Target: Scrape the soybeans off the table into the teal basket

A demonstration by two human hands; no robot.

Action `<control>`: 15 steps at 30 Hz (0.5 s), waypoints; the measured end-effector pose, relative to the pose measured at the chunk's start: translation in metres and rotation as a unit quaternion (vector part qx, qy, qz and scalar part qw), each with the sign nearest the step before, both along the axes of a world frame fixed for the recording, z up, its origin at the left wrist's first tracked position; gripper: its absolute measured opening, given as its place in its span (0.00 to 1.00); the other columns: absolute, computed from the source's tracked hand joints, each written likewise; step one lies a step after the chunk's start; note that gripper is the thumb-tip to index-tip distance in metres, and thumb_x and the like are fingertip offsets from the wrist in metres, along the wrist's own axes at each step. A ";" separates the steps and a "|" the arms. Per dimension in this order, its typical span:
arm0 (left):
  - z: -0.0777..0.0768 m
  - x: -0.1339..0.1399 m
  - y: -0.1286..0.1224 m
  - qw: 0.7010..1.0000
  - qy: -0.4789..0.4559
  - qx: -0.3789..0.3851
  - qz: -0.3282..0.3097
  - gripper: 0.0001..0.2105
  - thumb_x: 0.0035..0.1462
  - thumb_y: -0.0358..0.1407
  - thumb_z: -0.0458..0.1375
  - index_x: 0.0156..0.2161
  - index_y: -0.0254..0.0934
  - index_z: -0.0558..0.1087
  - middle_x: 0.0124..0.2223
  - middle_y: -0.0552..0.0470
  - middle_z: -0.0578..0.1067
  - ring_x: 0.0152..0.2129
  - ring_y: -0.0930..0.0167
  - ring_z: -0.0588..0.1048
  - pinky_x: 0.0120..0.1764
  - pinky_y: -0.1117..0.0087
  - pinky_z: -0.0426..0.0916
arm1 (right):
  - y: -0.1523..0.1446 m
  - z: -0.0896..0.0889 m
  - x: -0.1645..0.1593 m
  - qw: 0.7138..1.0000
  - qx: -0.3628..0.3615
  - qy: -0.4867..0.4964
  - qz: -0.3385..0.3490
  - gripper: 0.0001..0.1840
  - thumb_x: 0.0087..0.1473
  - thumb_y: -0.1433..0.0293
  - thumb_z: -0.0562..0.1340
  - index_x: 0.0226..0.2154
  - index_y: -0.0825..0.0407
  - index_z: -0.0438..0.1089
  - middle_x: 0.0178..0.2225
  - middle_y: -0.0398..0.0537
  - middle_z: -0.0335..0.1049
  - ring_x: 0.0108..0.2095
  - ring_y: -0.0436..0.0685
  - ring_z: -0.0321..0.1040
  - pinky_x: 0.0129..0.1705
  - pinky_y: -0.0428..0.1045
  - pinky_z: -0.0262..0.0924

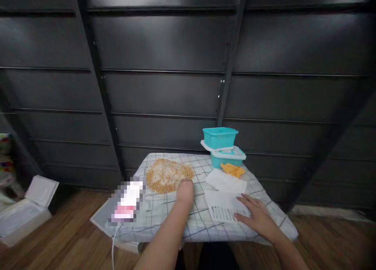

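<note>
Reaching to the edge of the yellow-and-white pile (169, 175) with left grip (185, 189), cannot tell if grasping, and resting right grip (256, 213), released and spread, on slotted white sheet (220, 201).

Bare cloth (200, 215) runs between the yellow pile (160, 185) and white sheets (221, 199) — stacked teal boxes (220, 138) block the back right.

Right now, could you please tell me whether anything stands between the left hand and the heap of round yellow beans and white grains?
Nothing visible does: the left hand is at the near right edge of the heap of beans and grains.
</note>
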State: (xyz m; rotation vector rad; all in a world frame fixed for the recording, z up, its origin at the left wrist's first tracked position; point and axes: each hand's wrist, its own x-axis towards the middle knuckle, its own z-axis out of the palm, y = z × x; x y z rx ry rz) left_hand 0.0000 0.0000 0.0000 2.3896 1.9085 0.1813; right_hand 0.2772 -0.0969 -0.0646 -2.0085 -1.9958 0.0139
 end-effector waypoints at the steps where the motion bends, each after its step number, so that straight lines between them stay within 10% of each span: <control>1: 0.007 -0.003 0.003 1.000 0.000 0.003 0.003 0.15 0.58 0.39 0.55 0.47 0.33 0.70 0.47 0.45 0.73 0.41 0.67 0.73 0.43 0.59 0.70 | -0.001 0.000 0.002 1.000 -0.003 0.000 0.002 0.39 0.47 0.44 0.57 0.54 0.51 0.68 0.60 0.54 0.58 0.59 0.66 0.55 0.60 0.59 0.46; 8: 0.039 -0.019 0.024 0.999 0.001 0.027 -0.020 0.13 0.59 0.40 0.53 0.44 0.34 0.71 0.44 0.47 0.74 0.40 0.68 0.73 0.44 0.59 0.69 | -0.001 -0.009 0.017 1.000 0.017 0.002 0.018 0.36 0.46 0.45 0.59 0.53 0.47 0.69 0.59 0.52 0.61 0.58 0.68 0.56 0.60 0.62 0.48; 15: 0.022 -0.028 0.041 0.997 -0.029 0.064 -0.042 0.15 0.59 0.27 0.45 0.44 0.33 0.74 0.46 0.41 0.74 0.45 0.63 0.69 0.47 0.60 0.63 | 0.016 -0.049 0.044 0.995 0.089 -0.015 0.048 0.32 0.45 0.47 0.62 0.51 0.43 0.71 0.55 0.50 0.66 0.53 0.69 0.64 0.52 0.62 0.62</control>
